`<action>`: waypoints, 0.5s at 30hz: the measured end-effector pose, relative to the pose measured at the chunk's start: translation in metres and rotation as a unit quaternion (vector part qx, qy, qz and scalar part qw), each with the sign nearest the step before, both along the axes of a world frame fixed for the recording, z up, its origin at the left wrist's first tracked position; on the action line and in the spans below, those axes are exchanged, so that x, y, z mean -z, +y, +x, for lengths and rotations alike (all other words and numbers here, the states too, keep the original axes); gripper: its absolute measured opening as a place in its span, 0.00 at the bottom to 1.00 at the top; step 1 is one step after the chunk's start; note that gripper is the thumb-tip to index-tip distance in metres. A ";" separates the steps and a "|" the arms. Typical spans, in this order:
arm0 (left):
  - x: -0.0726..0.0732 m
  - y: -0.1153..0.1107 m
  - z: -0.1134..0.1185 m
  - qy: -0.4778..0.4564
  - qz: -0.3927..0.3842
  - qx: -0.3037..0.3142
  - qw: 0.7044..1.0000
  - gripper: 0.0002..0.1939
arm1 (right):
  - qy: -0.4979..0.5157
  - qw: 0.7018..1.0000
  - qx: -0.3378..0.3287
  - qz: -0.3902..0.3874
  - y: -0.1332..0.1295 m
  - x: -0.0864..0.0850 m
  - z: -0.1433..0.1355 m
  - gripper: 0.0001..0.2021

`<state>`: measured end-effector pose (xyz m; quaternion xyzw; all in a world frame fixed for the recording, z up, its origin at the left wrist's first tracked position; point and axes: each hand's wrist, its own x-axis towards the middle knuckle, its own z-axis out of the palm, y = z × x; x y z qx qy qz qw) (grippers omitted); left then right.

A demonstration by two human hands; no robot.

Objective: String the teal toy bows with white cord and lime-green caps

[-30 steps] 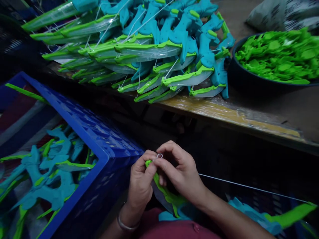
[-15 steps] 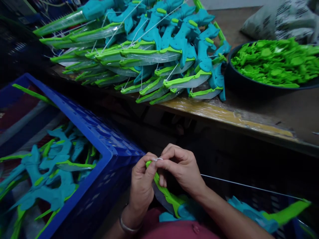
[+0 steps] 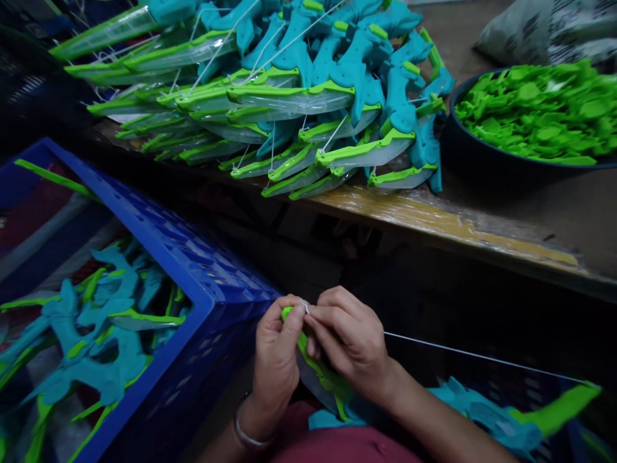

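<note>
Bow [image 3: 328,379], one, held low in front of the person, just above the lap. Long axis: crosswise, left to right. Near the left hand [image 3: 277,360] one green tip pointed up and away from the body; from there the limb sloped down to the right, toward the body. The far limb, beyond the right forearm [image 3: 424,408], pointed right and slightly upward.

Finish: bright green limb edging, grey translucent limb panel, teal middle. Cord [image 3: 305,307]: thin, white; bunched at the fingertips on the left, drawn in a straight line from behind the right hand [image 3: 354,341] to the right tip.

Fingers: left thumb and forefinger pinched the bow at its left tip; right thumb and forefinger were pressed together on the cord, just beside it.

Obstruction: right hand and right forearm covered much of the middle.

Surroundings: blue crate [image 3: 205,302] at left, its corner near the left hand, holding loose teal-and-green bows [image 3: 110,366]. Bench [image 3: 530,238] beyond, bearing a heap of strung bows [image 3: 294,93], a dark basin [image 3: 450,128] of green parts [image 3: 544,112] and a printed sack [image 3: 520,32]. Bangle [image 3: 248,436], metallic, on the left wrist. Shirt [image 3: 328,445], dark red.
</note>
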<state>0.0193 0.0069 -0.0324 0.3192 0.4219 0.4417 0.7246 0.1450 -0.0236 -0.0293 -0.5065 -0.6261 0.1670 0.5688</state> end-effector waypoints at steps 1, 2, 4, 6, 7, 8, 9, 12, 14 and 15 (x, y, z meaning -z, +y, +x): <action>0.000 0.000 0.001 0.002 -0.005 0.000 1.000 0.11 | -0.016 1.000 0.003 0.003 0.000 0.000 0.000 0.07; 0.001 0.001 0.001 0.004 -0.008 0.004 1.000 0.10 | -0.030 0.999 0.007 0.005 -0.001 0.000 0.001 0.07; 0.002 0.002 0.002 0.004 -0.006 0.020 1.000 0.09 | -0.058 0.998 0.013 0.001 -0.001 -0.001 0.003 0.08; 0.002 0.002 0.002 -0.001 0.003 0.041 0.999 0.08 | -0.091 0.996 0.020 0.000 -0.002 -0.004 0.007 0.09; 0.002 0.002 0.003 -0.005 0.005 0.051 0.999 0.08 | -0.111 0.994 0.025 0.002 -0.002 -0.006 0.010 0.09; 0.002 0.002 0.003 -0.011 0.007 0.060 0.998 0.09 | -0.128 0.991 0.031 0.006 -0.002 -0.008 0.012 0.09; 0.002 0.002 0.003 -0.018 0.007 0.071 0.997 0.09 | -0.141 0.989 0.036 0.010 -0.001 -0.010 0.014 0.09; 0.003 0.005 0.002 -0.044 0.007 0.104 0.994 0.10 | -0.134 0.991 0.021 0.017 0.001 -0.016 0.020 0.09; 0.003 0.007 0.001 -0.066 0.004 0.127 0.990 0.11 | -0.090 0.996 -0.023 -0.011 0.004 -0.019 0.025 0.10; 0.003 0.008 0.001 -0.075 -0.001 0.138 0.988 0.12 | -0.060 0.996 -0.049 -0.038 0.005 -0.021 0.027 0.10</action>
